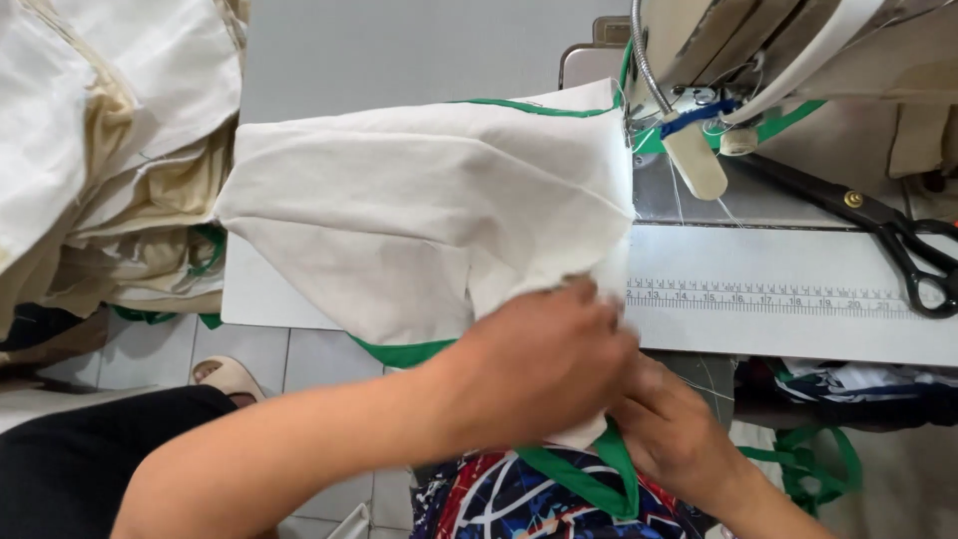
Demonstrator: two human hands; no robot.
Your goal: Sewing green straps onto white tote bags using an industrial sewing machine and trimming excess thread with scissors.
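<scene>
Left hand [534, 374]: closed on the white cloth [419, 215] at the tabletop's [788, 324] near edge.
Right hand [679, 434]: green trim [584, 474] pinched below that edge.

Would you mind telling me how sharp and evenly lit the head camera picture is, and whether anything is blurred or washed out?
Head view: bright, even light, soft shadows only. The left hand and right hand are slightly motion-blurred where they grip the white cloth. The cloth pile at the left edge looks somewhat overexposed. The scissors and ruler strip are sharp.
</scene>
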